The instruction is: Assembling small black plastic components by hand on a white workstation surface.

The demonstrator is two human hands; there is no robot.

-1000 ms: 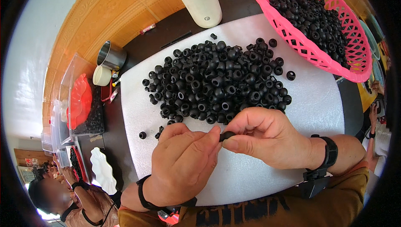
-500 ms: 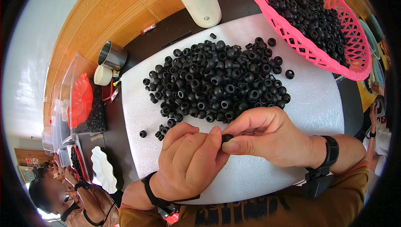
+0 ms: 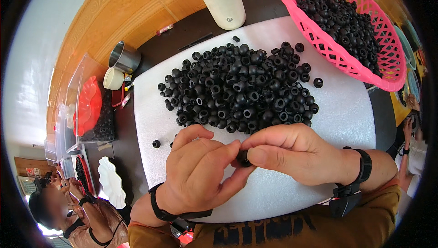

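Between my two hands is a small round black part with a hole (image 3: 243,158). My left hand (image 3: 198,170) pinches it from the left with thumb and fingertips. From the right, my right hand (image 3: 292,152) grips the same part between thumb and forefinger. Just beyond my fingers spreads a large pile of similar black hollow parts (image 3: 232,88), lying on a white foam sheet (image 3: 346,129). One loose black part (image 3: 156,143) sits apart on the sheet to the left of my left hand.
A pink lattice basket (image 3: 319,43) full of black parts stands at the far right. On the left are a metal cup (image 3: 124,57), a clear box with a red scalloped dish (image 3: 89,104) and a white scalloped tray (image 3: 112,182). Another person (image 3: 91,220) works at lower left.
My left thumb has shifted lower and the fingers have opened slightly, so more of the black part shows. Both hands still hold it. The view has moved a little.
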